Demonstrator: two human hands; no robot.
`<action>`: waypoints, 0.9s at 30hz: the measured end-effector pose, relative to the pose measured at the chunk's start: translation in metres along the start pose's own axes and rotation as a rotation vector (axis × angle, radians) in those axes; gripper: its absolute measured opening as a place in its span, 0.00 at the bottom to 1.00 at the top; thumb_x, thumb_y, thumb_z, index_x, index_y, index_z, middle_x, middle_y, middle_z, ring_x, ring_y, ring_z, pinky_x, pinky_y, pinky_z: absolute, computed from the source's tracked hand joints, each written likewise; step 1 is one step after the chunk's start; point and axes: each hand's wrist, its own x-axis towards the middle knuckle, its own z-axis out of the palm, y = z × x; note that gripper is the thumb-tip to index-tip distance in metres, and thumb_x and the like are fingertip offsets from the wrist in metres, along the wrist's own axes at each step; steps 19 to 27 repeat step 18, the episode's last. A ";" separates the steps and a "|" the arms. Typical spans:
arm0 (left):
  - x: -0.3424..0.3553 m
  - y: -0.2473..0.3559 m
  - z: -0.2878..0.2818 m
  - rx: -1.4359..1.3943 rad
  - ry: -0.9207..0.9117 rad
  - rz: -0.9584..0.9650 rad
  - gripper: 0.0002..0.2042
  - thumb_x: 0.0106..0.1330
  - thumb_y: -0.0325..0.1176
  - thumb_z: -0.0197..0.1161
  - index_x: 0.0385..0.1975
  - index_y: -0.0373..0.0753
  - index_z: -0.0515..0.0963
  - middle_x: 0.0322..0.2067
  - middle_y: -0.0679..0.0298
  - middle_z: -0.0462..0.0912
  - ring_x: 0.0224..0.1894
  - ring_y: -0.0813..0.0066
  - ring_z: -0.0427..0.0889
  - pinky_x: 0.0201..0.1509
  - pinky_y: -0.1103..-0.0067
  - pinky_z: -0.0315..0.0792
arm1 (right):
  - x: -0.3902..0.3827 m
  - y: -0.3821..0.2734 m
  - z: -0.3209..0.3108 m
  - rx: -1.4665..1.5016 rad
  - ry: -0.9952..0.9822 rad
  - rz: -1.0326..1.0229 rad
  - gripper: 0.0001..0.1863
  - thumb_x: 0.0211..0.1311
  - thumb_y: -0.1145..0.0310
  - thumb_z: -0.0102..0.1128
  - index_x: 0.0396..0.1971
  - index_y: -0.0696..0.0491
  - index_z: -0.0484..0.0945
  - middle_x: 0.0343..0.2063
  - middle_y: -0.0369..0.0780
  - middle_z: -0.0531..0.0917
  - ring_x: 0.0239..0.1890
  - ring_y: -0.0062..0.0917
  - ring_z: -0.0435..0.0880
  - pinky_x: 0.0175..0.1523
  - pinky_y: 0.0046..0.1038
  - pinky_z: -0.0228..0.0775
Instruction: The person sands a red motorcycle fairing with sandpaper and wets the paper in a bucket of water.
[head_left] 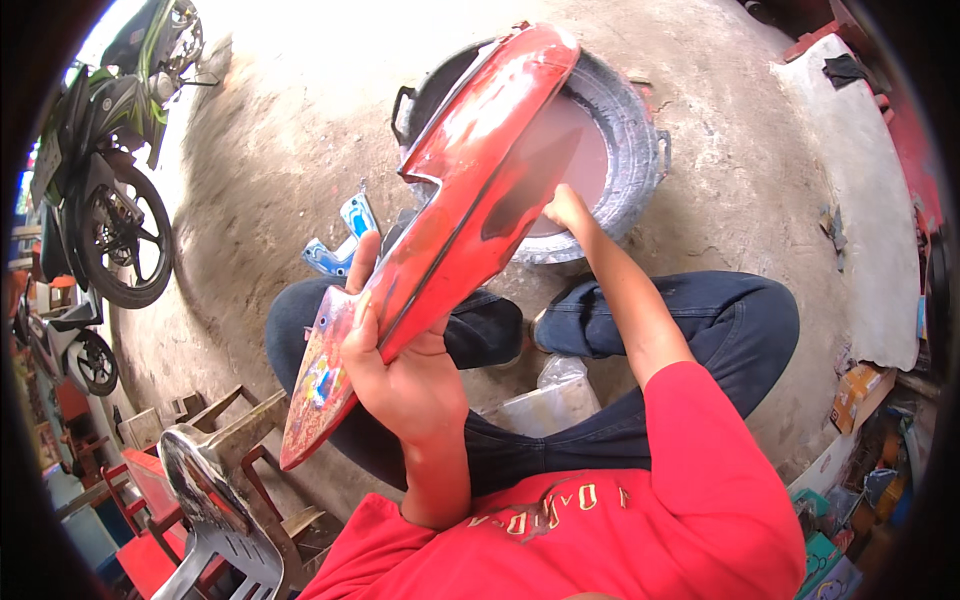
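Note:
A long red motorcycle fairing panel (470, 190) slants across the middle, from above the basin down to a worn, paint-spotted pointed end over my lap. My left hand (405, 375) grips its lower part, thumb on the near face and a finger pointing up past the edge. A dark wet patch shows on the panel's right side. My right hand (568, 207) is curled beside that patch, over the black basin (625, 120) of murky pinkish water. Its fingertips are partly hidden, and I cannot make out what they hold.
A blue and white plastic piece (345, 240) lies on the concrete floor left of the basin. Between my crossed legs sits a pale box-like container (548, 405). Motorcycles (125, 220) stand at left, a grey plastic chair (235, 540) lower left, and clutter lines the right edge.

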 end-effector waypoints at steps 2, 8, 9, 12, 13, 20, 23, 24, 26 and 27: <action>0.001 -0.002 0.002 -0.002 -0.014 -0.003 0.30 0.76 0.38 0.43 0.72 0.23 0.57 0.63 0.38 0.75 0.65 0.49 0.79 0.69 0.56 0.75 | 0.012 0.016 0.018 0.004 -0.080 -0.029 0.17 0.54 0.67 0.72 0.45 0.51 0.87 0.39 0.49 0.90 0.48 0.44 0.89 0.53 0.41 0.79; 0.002 -0.004 -0.004 -0.041 -0.054 -0.009 0.29 0.77 0.38 0.42 0.72 0.23 0.57 0.63 0.38 0.75 0.65 0.50 0.79 0.69 0.57 0.75 | 0.015 -0.010 -0.015 0.135 -0.241 0.035 0.14 0.58 0.64 0.76 0.42 0.53 0.89 0.36 0.41 0.92 0.38 0.28 0.91 0.47 0.36 0.82; 0.000 0.004 -0.012 0.025 0.023 0.032 0.29 0.77 0.38 0.42 0.72 0.24 0.57 0.63 0.38 0.75 0.65 0.50 0.79 0.69 0.57 0.76 | -0.011 -0.050 -0.025 0.286 -0.305 0.039 0.12 0.61 0.65 0.75 0.42 0.54 0.89 0.34 0.39 0.91 0.35 0.24 0.90 0.43 0.34 0.83; 0.001 -0.005 0.007 0.022 0.004 -0.015 0.29 0.76 0.37 0.42 0.72 0.25 0.56 0.62 0.39 0.77 0.64 0.52 0.80 0.67 0.60 0.77 | 0.014 -0.010 -0.128 -0.125 -0.147 -0.153 0.10 0.63 0.67 0.73 0.41 0.55 0.89 0.33 0.40 0.91 0.34 0.25 0.90 0.40 0.33 0.83; 0.001 -0.006 0.008 0.045 0.011 -0.011 0.29 0.76 0.36 0.42 0.73 0.26 0.55 0.61 0.39 0.77 0.63 0.53 0.81 0.66 0.62 0.78 | 0.020 -0.012 -0.147 -0.165 -0.096 -0.179 0.11 0.64 0.65 0.72 0.40 0.56 0.88 0.32 0.40 0.91 0.34 0.25 0.90 0.40 0.33 0.83; 0.000 -0.004 0.004 0.091 0.017 -0.019 0.29 0.76 0.37 0.42 0.73 0.25 0.56 0.64 0.38 0.75 0.66 0.50 0.79 0.69 0.59 0.75 | 0.031 -0.046 -0.238 0.175 -0.012 -0.138 0.18 0.66 0.58 0.70 0.39 0.61 0.88 0.33 0.44 0.91 0.33 0.24 0.89 0.39 0.32 0.82; 0.000 -0.004 0.004 0.091 0.017 -0.019 0.29 0.76 0.37 0.42 0.73 0.25 0.56 0.64 0.38 0.75 0.66 0.50 0.79 0.69 0.59 0.75 | 0.031 -0.046 -0.238 0.175 -0.012 -0.138 0.18 0.66 0.58 0.70 0.39 0.61 0.88 0.33 0.44 0.91 0.33 0.24 0.89 0.39 0.32 0.82; 0.000 -0.004 0.004 0.091 0.017 -0.019 0.29 0.76 0.37 0.42 0.73 0.25 0.56 0.64 0.38 0.75 0.66 0.50 0.79 0.69 0.59 0.75 | 0.031 -0.046 -0.238 0.175 -0.012 -0.138 0.18 0.66 0.58 0.70 0.39 0.61 0.88 0.33 0.44 0.91 0.33 0.24 0.89 0.39 0.32 0.82; 0.000 -0.004 0.004 0.091 0.017 -0.019 0.29 0.76 0.37 0.42 0.73 0.25 0.56 0.64 0.38 0.75 0.66 0.50 0.79 0.69 0.59 0.75 | 0.031 -0.046 -0.238 0.175 -0.012 -0.138 0.18 0.66 0.58 0.70 0.39 0.61 0.88 0.33 0.44 0.91 0.33 0.24 0.89 0.39 0.32 0.82; 0.000 -0.004 0.004 0.091 0.017 -0.019 0.29 0.76 0.37 0.42 0.73 0.25 0.56 0.64 0.38 0.75 0.66 0.50 0.79 0.69 0.59 0.75 | 0.031 -0.046 -0.238 0.175 -0.012 -0.138 0.18 0.66 0.58 0.70 0.39 0.61 0.88 0.33 0.44 0.91 0.33 0.24 0.89 0.39 0.32 0.82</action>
